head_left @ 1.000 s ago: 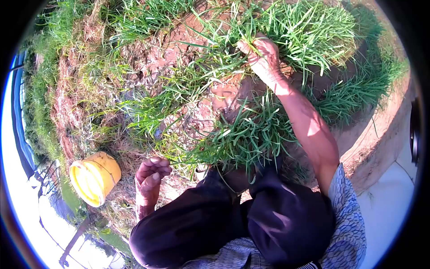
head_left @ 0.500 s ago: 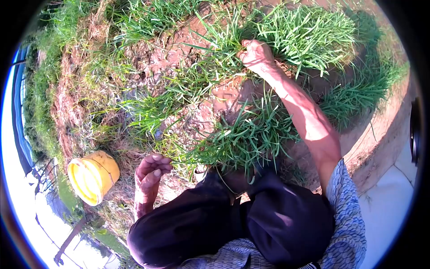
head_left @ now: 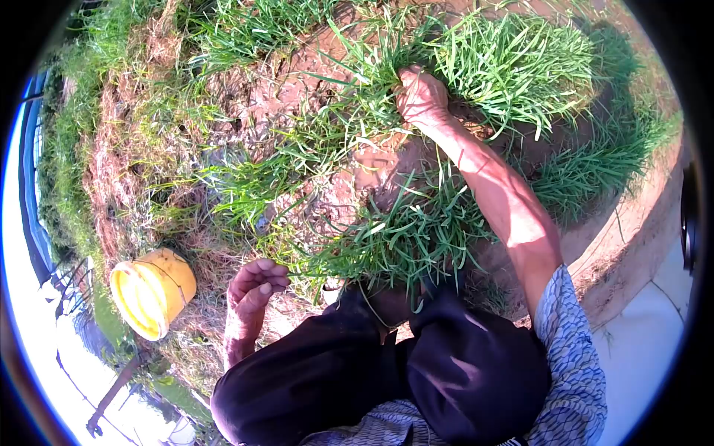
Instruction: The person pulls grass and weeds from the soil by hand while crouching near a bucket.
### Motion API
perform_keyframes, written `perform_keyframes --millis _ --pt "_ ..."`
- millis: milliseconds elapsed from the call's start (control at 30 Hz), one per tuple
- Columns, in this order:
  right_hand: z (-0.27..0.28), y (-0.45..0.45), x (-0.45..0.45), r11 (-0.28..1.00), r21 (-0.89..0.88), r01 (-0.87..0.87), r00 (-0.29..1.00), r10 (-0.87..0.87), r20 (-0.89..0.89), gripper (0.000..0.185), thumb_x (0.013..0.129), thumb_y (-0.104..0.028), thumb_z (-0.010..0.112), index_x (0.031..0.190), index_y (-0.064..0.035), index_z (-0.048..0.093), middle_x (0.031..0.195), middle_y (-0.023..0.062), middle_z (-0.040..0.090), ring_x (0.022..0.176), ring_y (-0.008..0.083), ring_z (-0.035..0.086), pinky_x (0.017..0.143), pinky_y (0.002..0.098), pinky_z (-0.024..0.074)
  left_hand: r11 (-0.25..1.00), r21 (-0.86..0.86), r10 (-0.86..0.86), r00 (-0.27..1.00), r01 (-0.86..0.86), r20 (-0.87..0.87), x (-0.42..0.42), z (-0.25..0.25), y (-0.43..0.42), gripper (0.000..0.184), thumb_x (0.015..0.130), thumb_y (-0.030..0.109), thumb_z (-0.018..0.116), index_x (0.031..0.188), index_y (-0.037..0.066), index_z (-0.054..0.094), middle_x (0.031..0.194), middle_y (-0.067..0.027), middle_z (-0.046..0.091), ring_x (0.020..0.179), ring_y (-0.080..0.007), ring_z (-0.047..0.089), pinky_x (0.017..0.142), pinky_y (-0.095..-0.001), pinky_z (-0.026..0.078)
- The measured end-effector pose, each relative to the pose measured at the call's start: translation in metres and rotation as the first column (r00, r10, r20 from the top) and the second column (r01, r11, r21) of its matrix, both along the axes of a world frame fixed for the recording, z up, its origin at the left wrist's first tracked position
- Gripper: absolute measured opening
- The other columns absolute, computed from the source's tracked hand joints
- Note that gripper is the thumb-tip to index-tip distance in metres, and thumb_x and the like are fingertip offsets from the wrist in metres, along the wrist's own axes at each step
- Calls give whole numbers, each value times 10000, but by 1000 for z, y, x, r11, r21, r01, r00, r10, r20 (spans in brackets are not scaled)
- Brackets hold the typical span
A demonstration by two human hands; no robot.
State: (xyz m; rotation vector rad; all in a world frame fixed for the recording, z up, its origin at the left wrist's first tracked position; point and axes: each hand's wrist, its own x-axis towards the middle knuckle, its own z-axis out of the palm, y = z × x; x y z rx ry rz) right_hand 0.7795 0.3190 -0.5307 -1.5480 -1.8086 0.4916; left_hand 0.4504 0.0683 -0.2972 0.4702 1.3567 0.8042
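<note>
My right hand (head_left: 422, 97) is closed on a tuft of grass (head_left: 385, 68) at the upper middle of the view, its fingers low among the blades and partly hidden by them. Just right of it stands a thick clump of long flat green leaves (head_left: 517, 67). My left hand (head_left: 255, 291) hovers beside my knee at the lower left, palm partly up. Its fingers are loosely bent, with the thumb apart, and I see nothing in it. Another green clump (head_left: 405, 238) grows close in front of my feet, to the right of that hand.
A yellow bucket (head_left: 155, 292) lies tilted on the dry grass at left, its mouth turned left. Wet, muddy soil (head_left: 260, 104) shows between the plant rows. Pale paving (head_left: 643, 342) runs along the right edge. My bent knees in dark trousers (head_left: 305, 372) fill the bottom.
My right hand has turned slightly and shifted a little left at the tuft. The fingers of my left hand have curled slightly more. The bucket has stayed in place.
</note>
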Motion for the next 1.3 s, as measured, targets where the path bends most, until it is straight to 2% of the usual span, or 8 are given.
perform_keyframes --millis 167,267,533,800,900,1000,1233,1300 --pt "1 7 8 985 109 133 969 -106 -225 137 854 -152 656 884 -22 625 771 83 649 691 200 631 623 349 504 1000 0 -13 1000 13 9 -2 -2 -1 395 847 105 646 1209 -10 539 1119 -156 640 976 -225 636 885 -360 507" --pt "52 -11 16 925 -369 -88 626 -237 -743 221 826 -176 696 979 -24 642 762 68 661 701 131 636 573 309 495 1000 7 -6 1000 6 11 -3 -3 0 399 853 101 637 1221 -11 531 1128 -157 635 976 -227 634 895 -369 506" --pt "44 -2 13 716 -627 -307 727 -249 -640 213 841 -191 642 927 4 643 733 72 656 552 115 609 421 231 429 999 -11 -38 999 38 15 -2 -7 5 388 853 84 622 1217 -17 531 1126 -155 637 977 -225 636 895 -367 508" --pt "30 17 -17 851 -525 31 923 -226 -311 273 841 -274 687 691 -52 634 567 58 612 485 141 563 453 302 428 997 -79 -30 999 28 -20 -4 -8 2 378 862 88 613 1217 -16 534 1118 -146 641 972 -212 635 893 -347 503" --pt "29 5 -9 841 -460 -284 656 -180 -733 298 822 -326 699 722 -51 642 601 49 613 510 128 546 462 307 416 995 -88 -41 999 38 -34 -6 -10 0 371 869 91 605 1217 -16 534 1111 -144 643 970 -210 635 889 -341 501" --pt "35 13 -9 768 -623 -148 806 -271 -525 261 854 -284 667 753 -46 639 629 35 610 536 121 536 473 287 405 996 -83 -38 998 35 -43 -6 -11 1 366 875 92 598 1219 -17 533 1108 -143 643 968 -208 634 885 -340 501" --pt "-16 30 6 870 -337 -361 898 225 -379 210 895 -163 532 712 -66 501 611 19 460 564 148 479 543 301 434 996 -81 -26 998 22 -49 -5 -10 3 364 876 87 603 1218 -18 538 1103 -145 646 957 -204 635 881 -330 502" --pt "-30 22 2 841 -307 -446 543 -18 -839 215 904 -210 551 760 -50 549 631 26 520 573 154 521 545 316 446 996 -83 -20 998 15 -56 -5 -10 2 360 875 82 605 1215 -18 542 1099 -143 648 953 -203 636 877 -329 503"
